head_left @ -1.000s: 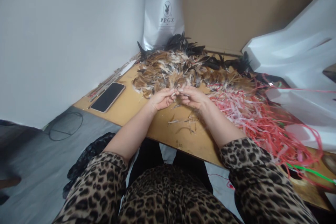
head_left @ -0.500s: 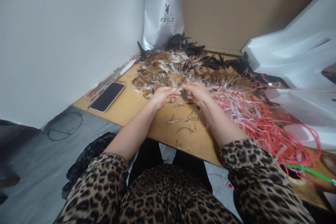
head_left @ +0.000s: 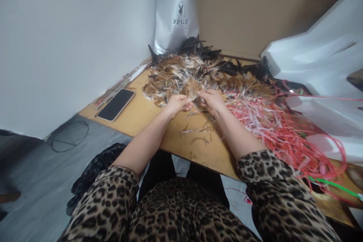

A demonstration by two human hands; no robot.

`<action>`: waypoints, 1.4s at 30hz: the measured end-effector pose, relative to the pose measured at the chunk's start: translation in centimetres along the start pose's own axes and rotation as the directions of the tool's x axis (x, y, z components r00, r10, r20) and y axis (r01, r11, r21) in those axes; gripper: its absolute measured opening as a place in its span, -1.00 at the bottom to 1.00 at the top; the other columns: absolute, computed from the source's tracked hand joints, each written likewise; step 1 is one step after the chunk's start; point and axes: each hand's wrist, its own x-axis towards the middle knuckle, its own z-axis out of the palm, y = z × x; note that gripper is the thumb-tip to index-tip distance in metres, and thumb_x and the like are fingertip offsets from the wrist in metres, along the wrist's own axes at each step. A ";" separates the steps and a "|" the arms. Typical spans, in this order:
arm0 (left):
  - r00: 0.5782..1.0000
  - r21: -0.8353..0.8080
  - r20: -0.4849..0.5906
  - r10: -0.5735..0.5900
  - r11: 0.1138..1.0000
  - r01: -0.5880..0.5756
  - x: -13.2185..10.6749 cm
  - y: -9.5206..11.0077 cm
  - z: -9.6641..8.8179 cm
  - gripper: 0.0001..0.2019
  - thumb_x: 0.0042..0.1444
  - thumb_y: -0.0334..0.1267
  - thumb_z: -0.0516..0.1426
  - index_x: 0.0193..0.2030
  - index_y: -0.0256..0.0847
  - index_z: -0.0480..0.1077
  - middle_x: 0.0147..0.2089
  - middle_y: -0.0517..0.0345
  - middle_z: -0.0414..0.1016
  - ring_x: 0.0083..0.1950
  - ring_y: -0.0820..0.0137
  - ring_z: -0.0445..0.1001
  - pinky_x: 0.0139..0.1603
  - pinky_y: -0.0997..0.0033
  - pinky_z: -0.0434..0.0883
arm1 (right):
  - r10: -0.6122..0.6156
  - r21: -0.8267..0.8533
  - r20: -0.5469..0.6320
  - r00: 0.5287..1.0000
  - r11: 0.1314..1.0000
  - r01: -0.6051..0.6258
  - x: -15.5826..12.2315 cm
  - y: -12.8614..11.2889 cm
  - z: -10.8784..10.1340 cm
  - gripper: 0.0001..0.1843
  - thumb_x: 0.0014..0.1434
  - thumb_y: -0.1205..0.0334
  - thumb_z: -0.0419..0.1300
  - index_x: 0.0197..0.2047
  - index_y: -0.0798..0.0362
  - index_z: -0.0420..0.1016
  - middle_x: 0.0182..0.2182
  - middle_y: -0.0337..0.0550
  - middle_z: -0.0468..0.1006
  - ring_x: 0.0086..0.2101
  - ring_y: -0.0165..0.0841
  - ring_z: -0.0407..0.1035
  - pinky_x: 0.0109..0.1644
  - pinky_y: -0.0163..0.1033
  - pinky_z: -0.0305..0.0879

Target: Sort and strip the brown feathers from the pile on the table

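Both hands meet over the near edge of a big heap of brown, white and black feathers (head_left: pixel 170 79). A small fan of light brown feathers (head_left: pixel 193 86) stands up between them. My left hand (head_left: pixel 179 104) pinches its pale lower end between thumb and forefinger, the other fingers curled. My right hand (head_left: pixel 211 100) is closed too, its thumb and forefinger pinching the right side of the same feathers. Just below the hands, a few thin loose feathers (head_left: pixel 200 130) lie on the wooden table (head_left: pixel 153 121).
A phone (head_left: pixel 116 104) lies at the table's left side, near thin sticks along the wall. Tangled red and pink plastic strips (head_left: pixel 283 132) cover the right side. A silver-white bag (head_left: pixel 177 15) stands behind the feathers. White foam-like pieces (head_left: pixel 317 56) rise at the right.
The fan of feathers has shifted slightly right and stands out more between my hands. My left fingers have curled in more tightly. The heap and the phone stay put.
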 end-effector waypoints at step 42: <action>0.958 -0.619 0.227 -0.173 0.734 0.279 -1.8 1.8 0.7 -0.84 0.15 -0.51 -0.02 -0.34 -0.38 0.37 -0.47 0.16 0.37 -0.58 0.73 0.32 -0.64 0.86 0.21 | -0.084 0.056 0.212 0.974 0.996 0.074 -0.5 0.4 0.3 -0.72 -0.27 0.12 0.39 -0.54 0.09 0.44 -0.60 -0.28 0.44 -0.62 -0.56 0.17 -0.54 -0.39 0.09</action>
